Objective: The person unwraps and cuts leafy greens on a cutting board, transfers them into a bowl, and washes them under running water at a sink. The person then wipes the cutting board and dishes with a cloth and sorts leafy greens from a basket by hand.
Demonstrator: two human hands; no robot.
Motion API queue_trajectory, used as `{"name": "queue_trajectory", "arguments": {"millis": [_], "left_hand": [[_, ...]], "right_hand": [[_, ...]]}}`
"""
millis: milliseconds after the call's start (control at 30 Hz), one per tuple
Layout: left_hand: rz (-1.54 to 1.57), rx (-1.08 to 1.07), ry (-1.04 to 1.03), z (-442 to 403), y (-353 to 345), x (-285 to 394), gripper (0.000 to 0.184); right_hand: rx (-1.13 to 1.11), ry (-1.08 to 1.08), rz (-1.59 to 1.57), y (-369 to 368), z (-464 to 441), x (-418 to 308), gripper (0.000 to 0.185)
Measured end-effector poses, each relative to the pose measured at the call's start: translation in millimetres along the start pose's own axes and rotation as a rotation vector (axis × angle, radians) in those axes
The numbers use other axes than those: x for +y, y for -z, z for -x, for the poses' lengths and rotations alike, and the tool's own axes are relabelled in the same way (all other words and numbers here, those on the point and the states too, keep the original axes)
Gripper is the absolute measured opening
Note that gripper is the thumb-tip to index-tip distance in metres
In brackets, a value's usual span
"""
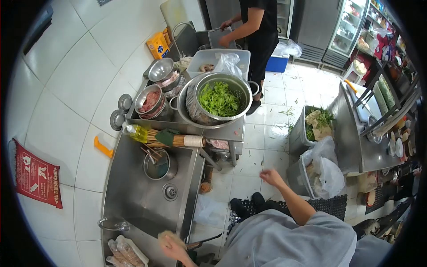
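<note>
At the lower left, my left hand (pixel 177 252) is closed around a tan, fuzzy lump (pixel 167 237), blurred and too unclear to name. It hovers over the front edge of the steel sink (pixel 129 196), near the faucet (pixel 114 224). My right hand (pixel 271 177) hangs in the air over the floor, its fingers curled, and nothing shows in them. Inside the sink sits a steel pot (pixel 170 173) with utensils and water. On the counter past the sink stands a large colander (pixel 243 106) of leafy greens (pixel 219 99).
Bowls of raw meat (pixel 150 101), an oil bottle (pixel 137 132) and a stick broom (pixel 178 140) lie along the counter. Bins with greens (pixel 318 122) and plastic bags (pixel 324 175) stand at my right. Another person (pixel 260 33) works at the back. Bagged food (pixel 126 251) lies beside the faucet.
</note>
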State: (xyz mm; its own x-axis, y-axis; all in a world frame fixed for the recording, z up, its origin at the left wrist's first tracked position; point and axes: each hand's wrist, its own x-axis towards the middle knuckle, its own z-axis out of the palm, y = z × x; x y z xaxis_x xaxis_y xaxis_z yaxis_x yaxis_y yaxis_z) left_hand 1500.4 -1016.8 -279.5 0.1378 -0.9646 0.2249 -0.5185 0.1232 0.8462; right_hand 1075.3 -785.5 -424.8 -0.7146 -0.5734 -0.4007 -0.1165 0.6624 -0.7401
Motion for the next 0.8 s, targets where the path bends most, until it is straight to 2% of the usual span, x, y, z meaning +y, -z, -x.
{"name": "queue_trajectory", "arguments": {"millis": [33, 67, 100, 133, 200, 267, 333, 400, 467, 567, 667, 767, 800], "left_hand": [[0.109, -0.055, -0.011, 5.8, -25.4, 29.5, 0.033], [0.215, -0.108, -0.028, 10.9, -41.4, 46.7, 0.033], [0.178, -0.26, 0.022, 13.7, -60.6, 38.8, 0.032], [0.14, -0.413, 0.069, 16.9, -81.0, 32.2, 0.031], [0.181, -0.764, 0.004, 38.9, -126.4, 97.7, 0.03], [0.128, -1.057, -0.214, 70.5, -171.6, 149.5, 0.028], [0.114, -1.051, -0.832, 108.5, -222.3, 188.0, 0.027], [0.18, -1.255, -0.922, 148.6, -253.3, 234.4, 0.03], [0.277, -1.354, -0.891, 184.2, -284.6, 258.8, 0.031], [0.341, -1.433, -0.867, 233.9, -328.6, 296.0, 0.034], [0.339, -1.438, -0.86, 268.0, -370.8, 331.7, 0.031], [0.345, -1.453, -0.988, 288.8, -424.5, 361.6, 0.029], [0.326, -1.469, -1.017, 290.0, -444.8, 371.1, 0.031]], "right_hand": [[-0.06, -0.201, -0.35, -2.4, 11.8, 29.9, 0.025], [-0.062, -0.253, -0.443, 0.4, 27.3, 49.7, 0.026], [-0.068, -0.307, -0.543, 1.9, 43.1, 59.4, 0.026], [-0.07, -0.301, -0.499, 2.8, 55.5, 60.8, 0.026], [-0.091, -0.271, -0.537, 16.1, 68.8, 53.2, 0.028], [-0.136, -0.228, -0.695, 31.1, 73.6, 35.9, 0.033], [-0.21, -0.149, -0.911, 72.5, 86.0, -8.1, 0.041], [-0.228, -0.085, -1.119, 102.5, 80.1, -21.7, 0.05], [-0.17, -0.032, -1.314, 122.1, 74.6, -13.7, 0.059], [0.054, -0.014, -1.282, 152.0, 50.8, 24.5, 0.059], [0.286, 0.046, -1.142, 179.0, 25.3, 58.0, 0.047], [0.357, -0.008, -0.71, 211.6, -8.7, 95.0, 0.03], [0.443, -0.024, -0.823, 224.6, -15.8, 97.7, 0.026]]}}
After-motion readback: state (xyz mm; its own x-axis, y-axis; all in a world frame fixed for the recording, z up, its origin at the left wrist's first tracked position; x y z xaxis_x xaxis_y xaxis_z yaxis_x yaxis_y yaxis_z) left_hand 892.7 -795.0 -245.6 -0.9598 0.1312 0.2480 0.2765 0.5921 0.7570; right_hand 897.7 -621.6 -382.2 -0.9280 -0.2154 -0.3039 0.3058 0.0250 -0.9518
